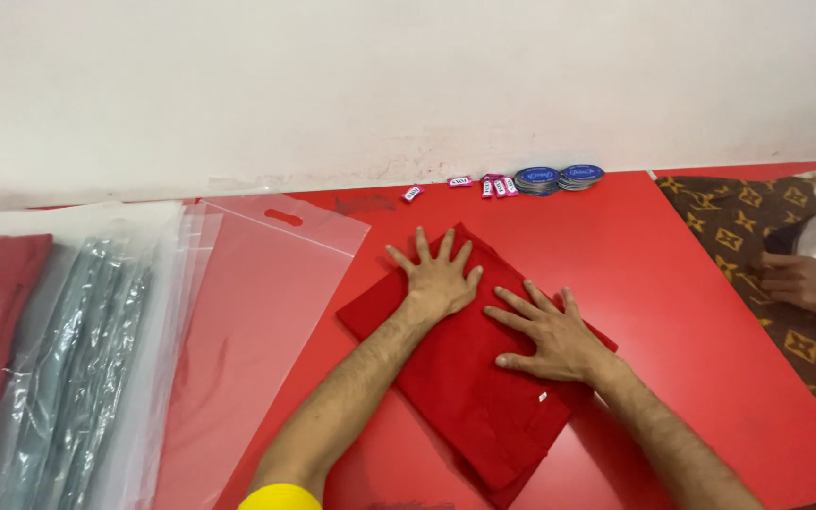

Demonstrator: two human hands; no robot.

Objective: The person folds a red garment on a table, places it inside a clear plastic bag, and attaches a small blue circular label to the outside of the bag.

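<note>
Both hands are pressing flat, fingers spread, gripping nothing: my left hand (438,280) and right hand (552,338) are smoothing the folded red cloth (472,378) on the table (672,283). Next, I'd judge, calls for sliding it squarely toward the clear bag (257,302) lying beside it.

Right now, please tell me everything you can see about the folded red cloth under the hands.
The folded red cloth looks like soft fabric, folded into a rough rectangle lying diagonally on the red table. A tiny white tag shows near its right edge. The left hand and the right hand press flat on it, fingers spread. A clear plastic bag lies just to its left.
</note>
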